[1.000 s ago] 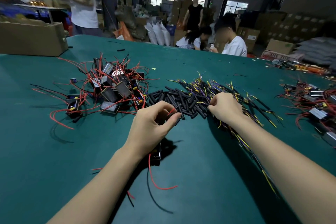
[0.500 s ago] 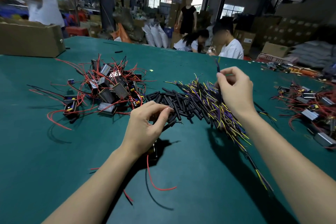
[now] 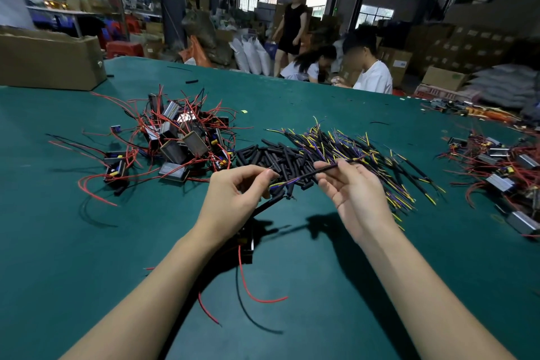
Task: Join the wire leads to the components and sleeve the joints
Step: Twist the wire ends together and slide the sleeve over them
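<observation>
My right hand (image 3: 355,196) pinches a black sheathed lead (image 3: 315,173) with yellow and purple wire ends pointing left. My left hand (image 3: 233,199) pinches a thin wire end at its fingertips, just left of that lead's tips. A small black component (image 3: 246,238) with red and black wires hangs under my left wrist, close to the green table (image 3: 146,242). Behind my hands lie a heap of black sleeves (image 3: 271,156) and a pile of sheathed leads (image 3: 359,149).
A heap of metal-cased components with red wires (image 3: 178,137) lies at the left. Another such heap (image 3: 502,166) sits at the right edge. A cardboard box (image 3: 49,63) stands far left. Three people are beyond the table's far edge.
My right hand has pulled one sheathed lead out of the pile and brought it down toward my left hand. My left hand has risen off the sleeves, fingertips now meeting the lead's ends.
</observation>
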